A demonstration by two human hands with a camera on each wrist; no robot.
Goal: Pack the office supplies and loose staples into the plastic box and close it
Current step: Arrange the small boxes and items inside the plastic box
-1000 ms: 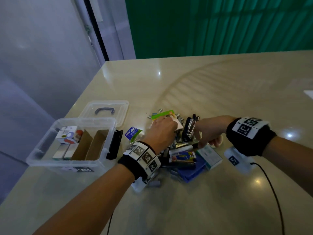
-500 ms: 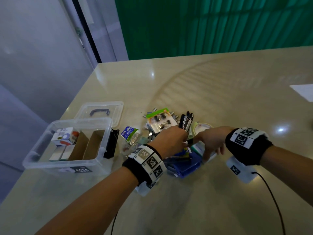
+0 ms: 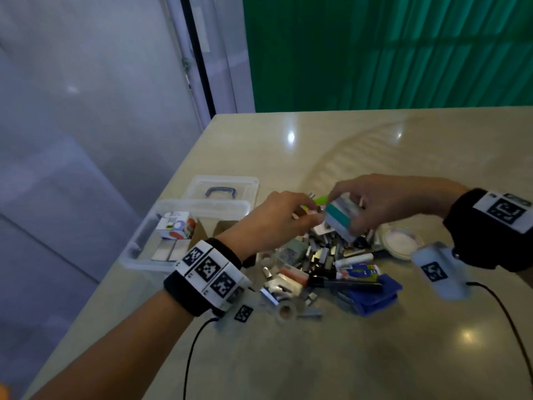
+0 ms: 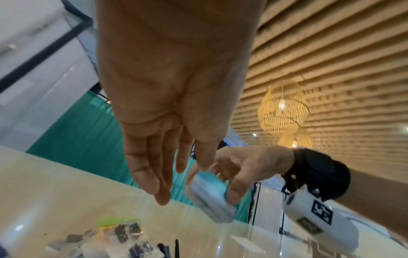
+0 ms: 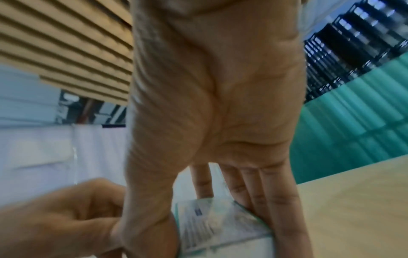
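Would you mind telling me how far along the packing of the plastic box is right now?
Early stage. Done: a few small cartons already sit in the plastic box. In hand: the right hand grips a white-and-teal box above the pile, with the left hand reaching for it. Left: the heap of loose staples, the blue pouch and the tape roll lie on the table, and the lid is off.

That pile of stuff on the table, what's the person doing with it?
A person is packing office supplies into a clear plastic box, which stands open at the table's left edge with its lid lying behind it. The right hand holds a small white and teal box lifted above the pile of staples and supplies. The left hand reaches toward that box with its fingers extended. A few small boxes are already inside the plastic box; most of the pile is not yet packed.
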